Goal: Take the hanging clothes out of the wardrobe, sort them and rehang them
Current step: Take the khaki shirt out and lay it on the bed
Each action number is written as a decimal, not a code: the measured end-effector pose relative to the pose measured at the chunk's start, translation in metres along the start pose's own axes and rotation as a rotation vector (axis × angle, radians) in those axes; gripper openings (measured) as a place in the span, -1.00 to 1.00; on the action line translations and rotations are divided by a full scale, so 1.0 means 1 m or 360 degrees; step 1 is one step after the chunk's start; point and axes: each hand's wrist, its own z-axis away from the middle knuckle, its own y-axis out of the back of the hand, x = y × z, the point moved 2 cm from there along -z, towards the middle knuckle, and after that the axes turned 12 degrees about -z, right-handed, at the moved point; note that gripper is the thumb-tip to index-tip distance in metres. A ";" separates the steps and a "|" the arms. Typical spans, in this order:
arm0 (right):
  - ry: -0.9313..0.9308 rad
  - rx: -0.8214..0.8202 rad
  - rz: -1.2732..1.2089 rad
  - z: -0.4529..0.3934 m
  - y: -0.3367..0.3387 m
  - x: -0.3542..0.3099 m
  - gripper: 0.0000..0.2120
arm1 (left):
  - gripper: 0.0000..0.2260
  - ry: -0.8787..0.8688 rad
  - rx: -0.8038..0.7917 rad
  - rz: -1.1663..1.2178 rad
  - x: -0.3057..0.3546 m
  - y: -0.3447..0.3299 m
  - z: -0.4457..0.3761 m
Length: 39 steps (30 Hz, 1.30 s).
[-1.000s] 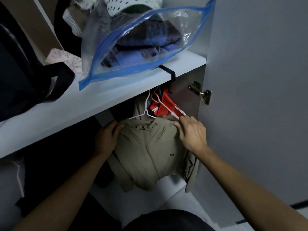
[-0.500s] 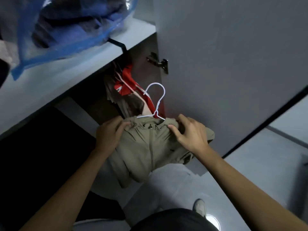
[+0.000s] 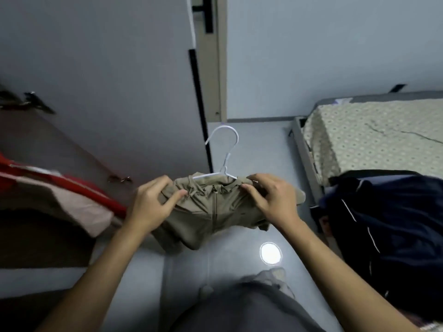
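While both hands — left hand (image 3: 149,207), right hand (image 3: 272,200) — pinch the shoulders of the khaki zip-front jacket (image 3: 213,212), held above the grey floor (image 3: 251,149) outside the wardrobe, its white wire hanger (image 3: 224,152) sits skewed — it could slip free if either grasp loosens.

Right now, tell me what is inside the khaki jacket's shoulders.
A white hanger: its hook and neck rise above the collar of the khaki jacket. The hanger's arms are hidden by fabric, which the left hand and right hand grip at the shoulders.
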 end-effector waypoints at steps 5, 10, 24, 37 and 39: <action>-0.0175 0.0343 0.0184 0.046 0.097 0.047 -0.78 | -0.64 -0.0263 -0.0107 0.0059 0.090 -0.060 -0.051; -0.0367 0.0611 0.0338 0.094 0.188 0.091 -0.83 | -0.65 -0.0667 -0.0173 0.0078 0.203 -0.119 -0.098; -0.0984 0.1277 0.0705 0.211 0.384 0.194 -0.76 | -0.65 -0.1409 -0.0603 0.0374 0.506 -0.298 -0.175; -0.1531 0.1532 0.0959 0.213 0.538 0.337 -0.69 | -0.70 -0.1849 -0.0824 0.0477 0.757 -0.476 -0.257; -0.1639 0.1493 0.0926 0.222 0.553 0.368 -0.69 | -0.74 -0.1902 -0.0898 0.0449 0.781 -0.509 -0.259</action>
